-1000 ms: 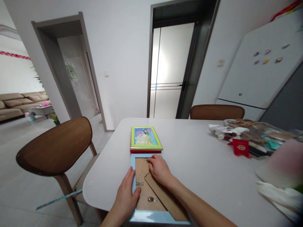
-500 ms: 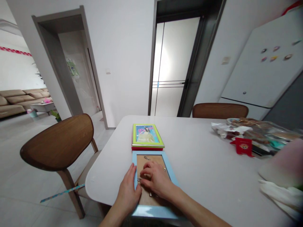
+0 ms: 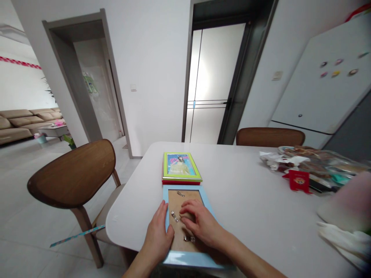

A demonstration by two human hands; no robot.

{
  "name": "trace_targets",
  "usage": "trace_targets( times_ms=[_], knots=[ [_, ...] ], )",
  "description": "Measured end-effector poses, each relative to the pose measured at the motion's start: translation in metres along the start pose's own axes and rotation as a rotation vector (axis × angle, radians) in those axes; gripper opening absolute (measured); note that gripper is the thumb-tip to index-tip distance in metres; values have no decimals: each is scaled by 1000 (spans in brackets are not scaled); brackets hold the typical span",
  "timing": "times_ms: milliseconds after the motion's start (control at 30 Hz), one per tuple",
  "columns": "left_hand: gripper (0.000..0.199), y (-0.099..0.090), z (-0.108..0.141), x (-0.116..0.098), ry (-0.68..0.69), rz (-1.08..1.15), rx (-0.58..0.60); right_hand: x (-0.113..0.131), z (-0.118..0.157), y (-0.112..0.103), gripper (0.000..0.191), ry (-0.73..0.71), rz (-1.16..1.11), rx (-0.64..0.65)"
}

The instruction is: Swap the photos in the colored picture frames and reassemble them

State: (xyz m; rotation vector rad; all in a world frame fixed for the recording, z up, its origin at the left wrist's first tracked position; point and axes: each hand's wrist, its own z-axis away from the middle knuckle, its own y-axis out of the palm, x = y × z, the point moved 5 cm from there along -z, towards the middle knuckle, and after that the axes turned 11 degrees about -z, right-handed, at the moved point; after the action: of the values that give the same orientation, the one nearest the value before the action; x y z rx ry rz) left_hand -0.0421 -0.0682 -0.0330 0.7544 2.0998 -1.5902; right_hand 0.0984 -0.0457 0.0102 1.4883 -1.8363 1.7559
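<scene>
A light-blue picture frame (image 3: 199, 259) lies back up on the table, its brown backing board (image 3: 177, 202) showing. Small metal clips sit on the board: a top clip (image 3: 180, 194), a left clip (image 3: 174, 216) and a lower clip (image 3: 189, 239). My left hand (image 3: 158, 233) rests along the frame's left edge, fingers stretched out, thumb over the inner edge. My right hand (image 3: 201, 224) hovers over or touches the board just right of the left clip. Its fingers are bent, with a gap between thumb and forefinger, and it covers the board's right side.
A lime-green picture frame (image 3: 195, 170) with a princess picture lies beyond, above a red edge. On the white table's (image 3: 246, 216) right are plastic bags (image 3: 313, 158), a red card (image 3: 299, 180) and a white cloth (image 3: 337, 241). A wooden chair (image 3: 75, 173) stands left.
My right hand has drawn back to the right, off the left clip. That clip now lies slanted on the board and is in full view. My left hand has stayed at the frame's edge.
</scene>
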Motion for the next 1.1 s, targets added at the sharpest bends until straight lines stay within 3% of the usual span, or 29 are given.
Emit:
trace_targets(
  times_ms=[100,300,500,700,800,933,1033,1100],
  knots=[
    [58,1,0,0,-10,-3,1,0,20,-12,12,30,8,42],
    [60,1,0,0,-36,61,14,-15,36,-14,43,211,221,-11],
    [56,-5,-2,-4,-91,159,4,-8,32,-23,41,209,103,-38],
    [36,-16,-12,-11,-195,366,0,22,25,-34,31,142,44,-75],
    [36,-34,-14,5,-284,455,4,17,22,-39,32,116,-24,-106],
    [33,-67,-5,48,-400,466,-29,-32,28,-51,38,301,146,-210],
    [30,-83,1,79,-450,416,-44,-63,33,-48,47,400,245,-175],
    [29,-88,2,94,-462,355,-69,-70,33,-45,49,399,269,-152]
  ],
)
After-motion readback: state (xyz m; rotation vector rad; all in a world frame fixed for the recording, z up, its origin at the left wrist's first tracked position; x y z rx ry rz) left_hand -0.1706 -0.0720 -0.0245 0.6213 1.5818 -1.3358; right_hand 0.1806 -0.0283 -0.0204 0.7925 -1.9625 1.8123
